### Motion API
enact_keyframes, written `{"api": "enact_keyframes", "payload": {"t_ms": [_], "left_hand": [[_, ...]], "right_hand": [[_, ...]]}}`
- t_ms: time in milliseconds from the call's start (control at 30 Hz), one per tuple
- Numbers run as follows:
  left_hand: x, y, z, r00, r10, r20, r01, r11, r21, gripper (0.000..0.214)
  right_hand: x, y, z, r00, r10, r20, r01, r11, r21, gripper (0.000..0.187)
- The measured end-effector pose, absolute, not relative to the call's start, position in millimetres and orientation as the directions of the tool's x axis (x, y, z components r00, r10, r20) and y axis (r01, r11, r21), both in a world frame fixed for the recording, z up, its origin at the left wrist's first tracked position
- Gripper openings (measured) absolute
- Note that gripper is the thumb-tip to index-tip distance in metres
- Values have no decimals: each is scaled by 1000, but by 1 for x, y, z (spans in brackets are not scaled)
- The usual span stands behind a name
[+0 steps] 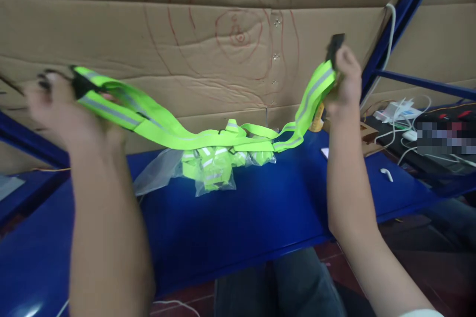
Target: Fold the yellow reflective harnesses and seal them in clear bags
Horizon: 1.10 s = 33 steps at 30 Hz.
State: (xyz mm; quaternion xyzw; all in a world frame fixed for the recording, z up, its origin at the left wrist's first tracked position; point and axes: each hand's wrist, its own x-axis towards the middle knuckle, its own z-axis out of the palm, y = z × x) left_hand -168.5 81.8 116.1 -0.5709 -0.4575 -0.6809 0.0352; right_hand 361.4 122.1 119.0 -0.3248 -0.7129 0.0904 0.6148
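Note:
Both my hands are raised, stretching a neon green reflective strap (174,131) between them above a blue table (238,218). My left hand (55,104) grips the strap's left end, where a black part shows. My right hand (345,79) grips the right end with a black buckle (334,47) sticking up above my fingers. The strap sags in the middle over clear plastic bags of folded green straps (213,166) lying on the table.
A cardboard wall (223,34) with red scribbles stands behind the table. At the right are white cables and chargers (399,111), a white earbud (386,174), a small brown box (368,133) and a blue metal frame (405,5). My knees show below the table edge.

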Motion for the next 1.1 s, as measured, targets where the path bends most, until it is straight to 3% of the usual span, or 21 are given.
{"api": "enact_keyframes", "payload": {"t_ms": [33,67,167,267,367,567,1100], "left_hand": [[-145,79,120,-462,436,773,418,-661,623,88],[-122,74,123,-487,469,737,324,-687,651,88],[-64,54,124,-269,723,636,207,-602,771,75],[-36,38,119,88,823,562,352,-553,755,57],[-26,29,116,198,806,558,460,-579,673,42],[-14,21,117,328,800,503,498,-599,627,28],[-13,23,115,335,771,542,512,-632,582,29]], "right_hand": [[347,120,119,69,573,817,271,777,-568,73],[332,116,118,19,630,777,228,754,-617,72],[295,102,116,-244,688,684,201,725,-658,68],[276,89,118,-494,624,605,186,756,-628,63],[269,79,126,-630,544,554,191,800,-568,56],[257,70,136,-589,482,648,223,868,-444,33],[238,52,138,-534,533,657,431,840,-331,30]]}}
